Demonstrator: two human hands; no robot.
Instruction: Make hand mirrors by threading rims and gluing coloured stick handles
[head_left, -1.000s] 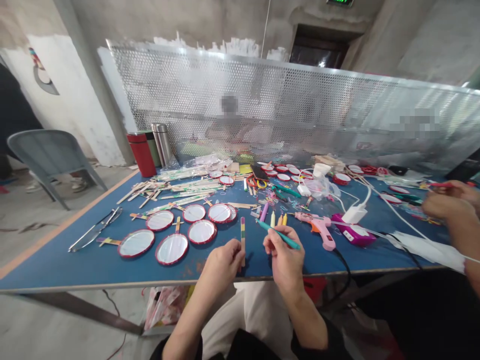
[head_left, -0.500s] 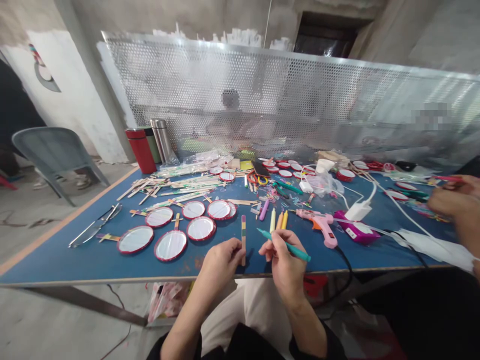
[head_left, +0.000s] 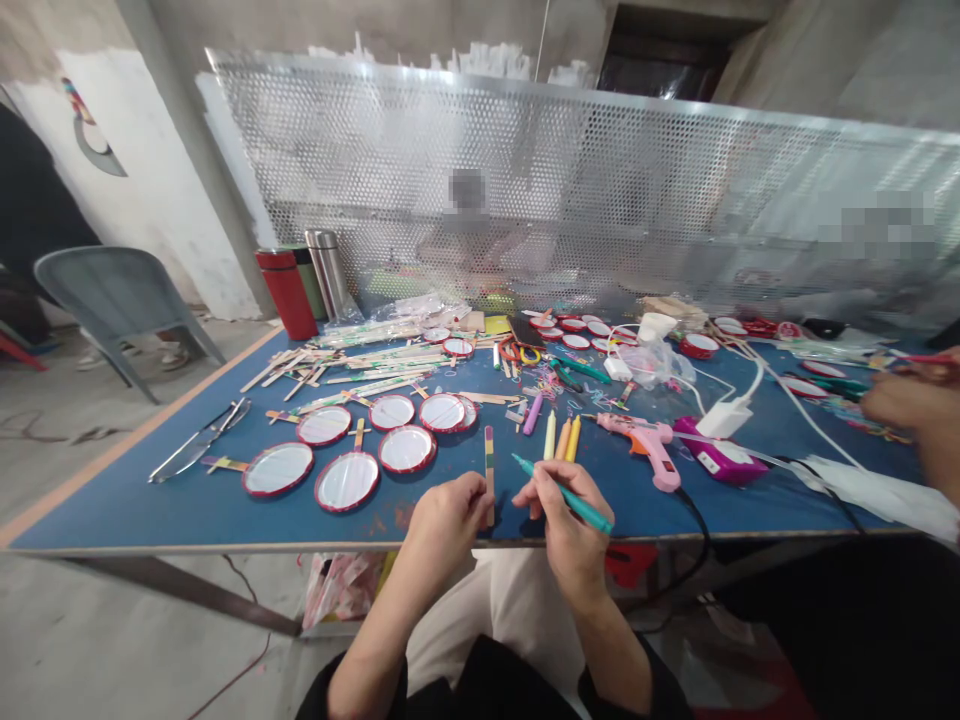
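Observation:
Between the fingers of my left hand [head_left: 450,510] is an upright wooden craft stick [head_left: 490,480], its top end coloured purple, yellow and green. A teal marker pen [head_left: 581,506] is gripped in my right hand [head_left: 571,525], its tip pointing left towards the stick but apart from it. Just beyond my right hand lie a pale yellow marker [head_left: 550,435], an orange marker [head_left: 562,440] and a yellow marker [head_left: 574,440]; a purple marker [head_left: 533,413] is a little farther back. Left of my hands are several round, red-rimmed discs [head_left: 347,482], some with coloured sticks attached.
A pink glue gun [head_left: 645,440] lies right of the markers, by a purple box [head_left: 724,460] and white cables. Plain craft sticks [head_left: 300,365], glasses [head_left: 199,445] and a red flask [head_left: 287,295] are at left. A co-worker's hand [head_left: 911,395] is at far right.
The view has shifted slightly. Both hands keep their hold on the stick and the teal marker, with hardly any movement between them.

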